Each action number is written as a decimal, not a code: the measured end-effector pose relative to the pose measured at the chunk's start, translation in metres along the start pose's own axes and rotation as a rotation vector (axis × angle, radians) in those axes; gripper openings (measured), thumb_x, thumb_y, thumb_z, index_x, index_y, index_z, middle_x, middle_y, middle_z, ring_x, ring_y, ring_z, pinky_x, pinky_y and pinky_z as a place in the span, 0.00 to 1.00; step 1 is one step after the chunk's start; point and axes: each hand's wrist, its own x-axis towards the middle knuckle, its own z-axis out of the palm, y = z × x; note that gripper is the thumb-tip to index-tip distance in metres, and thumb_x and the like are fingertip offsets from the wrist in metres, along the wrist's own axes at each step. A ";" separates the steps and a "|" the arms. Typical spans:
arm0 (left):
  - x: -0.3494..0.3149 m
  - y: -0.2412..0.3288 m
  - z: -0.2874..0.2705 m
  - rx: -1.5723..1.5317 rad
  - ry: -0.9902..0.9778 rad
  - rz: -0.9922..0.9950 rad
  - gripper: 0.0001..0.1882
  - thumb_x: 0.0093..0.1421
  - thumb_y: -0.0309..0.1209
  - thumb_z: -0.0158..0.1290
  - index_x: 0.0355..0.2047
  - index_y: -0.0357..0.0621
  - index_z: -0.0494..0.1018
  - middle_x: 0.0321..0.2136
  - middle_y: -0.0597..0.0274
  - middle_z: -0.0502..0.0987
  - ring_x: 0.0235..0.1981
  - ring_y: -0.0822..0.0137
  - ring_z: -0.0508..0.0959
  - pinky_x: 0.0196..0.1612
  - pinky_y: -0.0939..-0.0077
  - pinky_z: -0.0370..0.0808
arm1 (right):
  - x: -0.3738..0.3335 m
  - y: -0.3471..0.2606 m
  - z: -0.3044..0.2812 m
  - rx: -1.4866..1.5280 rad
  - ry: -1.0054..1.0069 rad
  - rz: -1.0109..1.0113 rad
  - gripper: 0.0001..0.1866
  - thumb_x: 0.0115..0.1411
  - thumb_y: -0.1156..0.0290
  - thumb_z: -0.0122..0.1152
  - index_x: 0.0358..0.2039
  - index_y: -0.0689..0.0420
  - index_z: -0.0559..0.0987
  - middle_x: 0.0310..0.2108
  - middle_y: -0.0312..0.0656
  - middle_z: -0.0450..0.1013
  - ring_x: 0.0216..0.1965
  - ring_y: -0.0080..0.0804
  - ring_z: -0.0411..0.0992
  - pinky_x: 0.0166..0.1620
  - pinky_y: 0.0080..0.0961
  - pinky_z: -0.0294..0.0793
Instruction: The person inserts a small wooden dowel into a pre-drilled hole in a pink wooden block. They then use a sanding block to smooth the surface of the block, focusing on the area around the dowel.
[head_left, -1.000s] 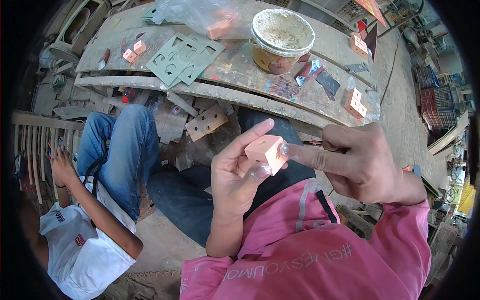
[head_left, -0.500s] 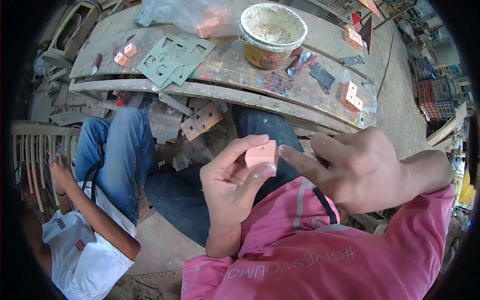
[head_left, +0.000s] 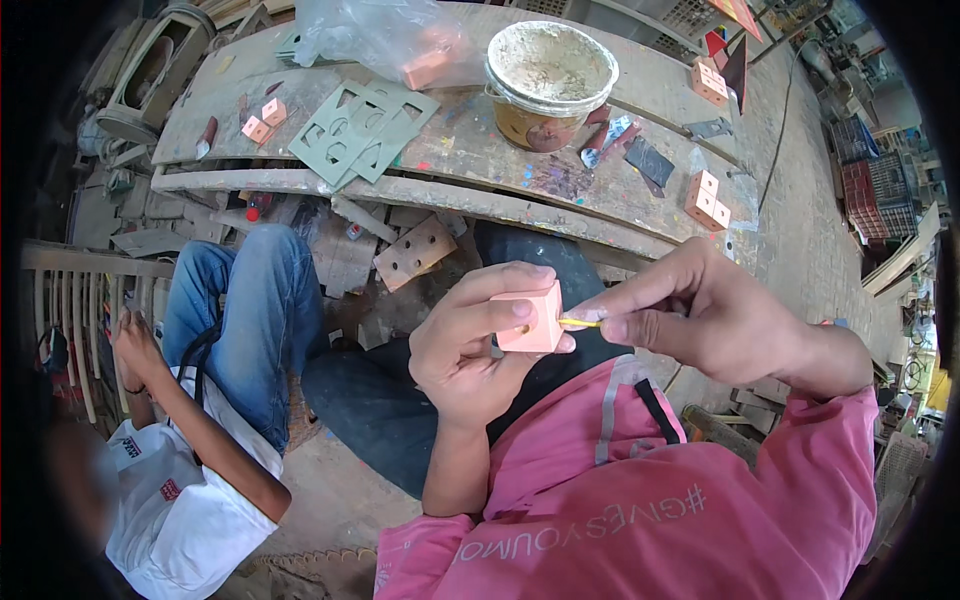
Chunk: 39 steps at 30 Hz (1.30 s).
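Thin yellow stick lined up against the right side of a pink cube

Near the middle of the frame, the left hand (head_left: 460,350) has its fingers and thumb closed around a pink cube (head_left: 545,322) with round holes in it; one fingertip lies across the face turned toward the camera, close to a hole. The right hand (head_left: 715,315), just right of the cube, pinches a thin yellow stick (head_left: 582,323) between thumb and forefinger. The stick's long axis runs almost level across the frame, from the right fingertips leftward to the cube's right side. Its tip meets that side or stops just beside it; whether it enters a hole, I cannot tell. The right hand is the nearer to the stick, and only a short length shows between pinch and cube.

Both hands are raised over the lap, below the near edge of the wooden table (head_left: 450,207), with a gap between cube and edge. Toward the table's right end sit a cluster of pink blocks (head_left: 707,202) and, left of it, a dark flat piece (head_left: 649,160). A bucket (head_left: 535,130) stands at upper centre, and green stencil sheets (head_left: 318,158) lie left of it. A seated co-worker (head_left: 205,500) in a white shirt occupies the lower left, well apart from the cube.
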 end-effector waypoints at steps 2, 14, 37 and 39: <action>-0.001 0.000 0.005 -0.082 0.043 -0.033 0.24 0.47 0.18 0.63 0.45 0.36 0.70 0.43 0.43 0.74 0.43 0.56 0.78 0.36 0.72 0.80 | 0.001 0.001 0.000 0.085 0.011 -0.056 0.10 0.60 0.79 0.56 0.42 0.64 0.80 0.31 0.43 0.79 0.32 0.15 0.71 0.36 0.17 0.72; 0.001 0.010 0.013 -0.245 0.127 -0.143 0.23 0.48 0.15 0.61 0.45 0.32 0.69 0.42 0.50 0.71 0.46 0.50 0.77 0.40 0.66 0.81 | -0.013 0.001 0.007 -0.387 0.169 -0.475 0.24 0.49 0.91 0.52 0.46 0.59 0.80 0.20 0.47 0.72 0.19 0.30 0.71 0.23 0.25 0.68; 0.010 0.022 0.010 0.523 0.001 0.260 0.16 0.42 0.15 0.63 0.33 0.36 0.74 0.33 0.52 0.79 0.37 0.53 0.80 0.38 0.67 0.81 | -0.016 -0.010 0.000 -0.410 -0.045 -0.397 0.27 0.42 0.90 0.55 0.46 0.61 0.79 0.19 0.43 0.73 0.17 0.28 0.70 0.21 0.25 0.68; 0.010 0.021 0.010 0.468 0.020 0.252 0.16 0.43 0.15 0.63 0.33 0.36 0.73 0.33 0.52 0.78 0.38 0.52 0.80 0.38 0.66 0.81 | -0.014 -0.002 -0.002 -0.168 -0.071 -0.317 0.24 0.46 0.90 0.53 0.45 0.61 0.80 0.22 0.46 0.76 0.20 0.24 0.73 0.25 0.21 0.71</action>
